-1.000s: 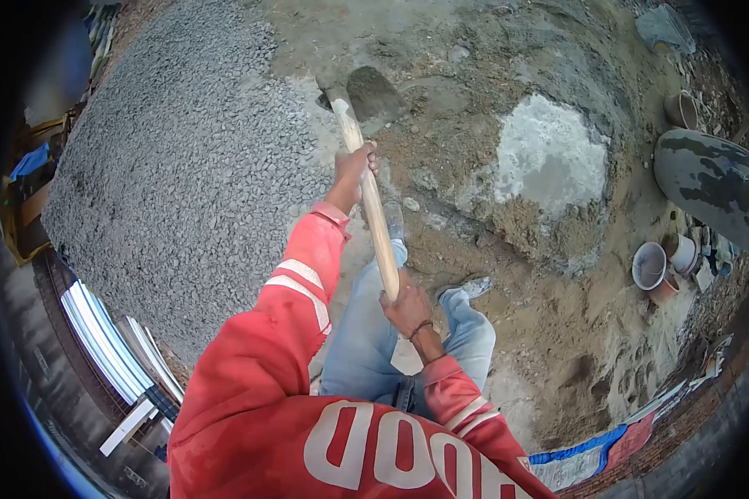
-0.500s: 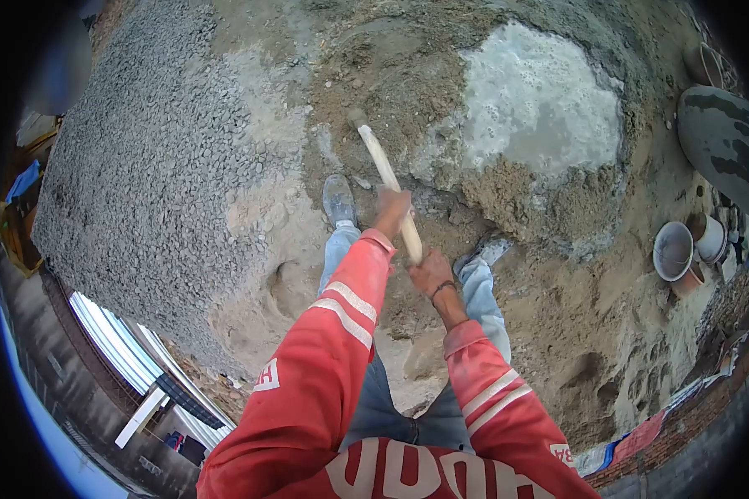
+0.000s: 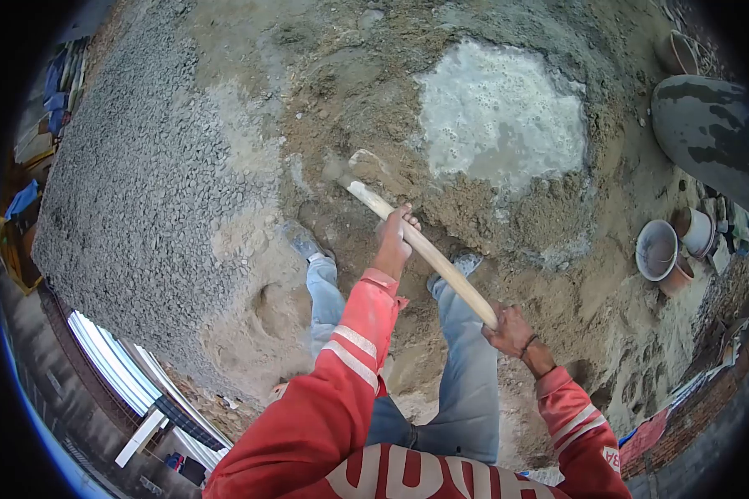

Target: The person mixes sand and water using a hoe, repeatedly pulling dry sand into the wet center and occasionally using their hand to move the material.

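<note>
My left hand (image 3: 397,239) is wrapped around the upper-middle part of a pale wooden tool handle (image 3: 445,268). Lower down, my right hand (image 3: 510,331) grips the near end of the same handle, with a dark band on that wrist. The handle slants from lower right to upper left; its far end reaches the loose soil (image 3: 349,125), where the tool's head is blurred and I cannot make out its kind. Just beyond, to the right, lies a pool of pale, bubbly wet mix (image 3: 503,116) ringed by damp sand (image 3: 474,212).
Grey gravel (image 3: 158,166) spreads across the left. At right stand a white-rimmed bucket (image 3: 657,251), another pale bucket (image 3: 697,231) and a large grey rounded drum (image 3: 703,125). White corrugated sheets (image 3: 112,349) lie lower left. My feet stand apart on the sand.
The handle has swung flatter, its near end moving right and toward me with my right hand. My hands are farther apart along it, and the view has shifted slightly right.
</note>
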Tool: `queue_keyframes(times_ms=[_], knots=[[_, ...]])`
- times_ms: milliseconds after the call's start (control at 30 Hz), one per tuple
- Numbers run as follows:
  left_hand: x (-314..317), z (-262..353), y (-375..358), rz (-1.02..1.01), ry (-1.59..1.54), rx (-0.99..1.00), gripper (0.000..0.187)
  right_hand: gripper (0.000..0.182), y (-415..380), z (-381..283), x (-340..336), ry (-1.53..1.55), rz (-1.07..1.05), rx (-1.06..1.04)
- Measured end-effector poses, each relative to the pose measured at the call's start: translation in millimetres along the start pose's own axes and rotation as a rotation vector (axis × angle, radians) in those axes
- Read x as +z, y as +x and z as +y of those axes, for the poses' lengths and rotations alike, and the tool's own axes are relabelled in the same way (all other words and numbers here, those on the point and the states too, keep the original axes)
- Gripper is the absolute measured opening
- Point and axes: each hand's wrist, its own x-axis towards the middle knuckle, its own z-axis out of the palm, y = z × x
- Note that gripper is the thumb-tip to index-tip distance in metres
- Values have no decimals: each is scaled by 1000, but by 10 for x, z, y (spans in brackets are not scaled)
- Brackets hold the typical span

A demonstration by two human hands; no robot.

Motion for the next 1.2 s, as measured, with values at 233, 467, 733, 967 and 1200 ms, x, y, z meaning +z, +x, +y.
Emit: queue_keyframes(times_ms=[233, 467, 733, 967, 1200], knots=[[-260, -527, 33, -130, -24, -116, 16, 53, -66, 683, 903, -167, 119, 32], [-749, 1449, -348, -73, 110, 203, 16, 48, 894, -886, 1541, -39, 216, 44], [-1299, 2941, 362, 208, 464, 601, 20, 42, 2417, -2759, 1809, 250, 304, -94], [-1840, 1320, 817, 393, 652, 287, 25, 48, 1691, -1923, 2125, 93, 59, 243], [-1662, 526, 179, 244, 438, 153, 27, 57, 886, -1451, 2150, 5, 71, 299]])
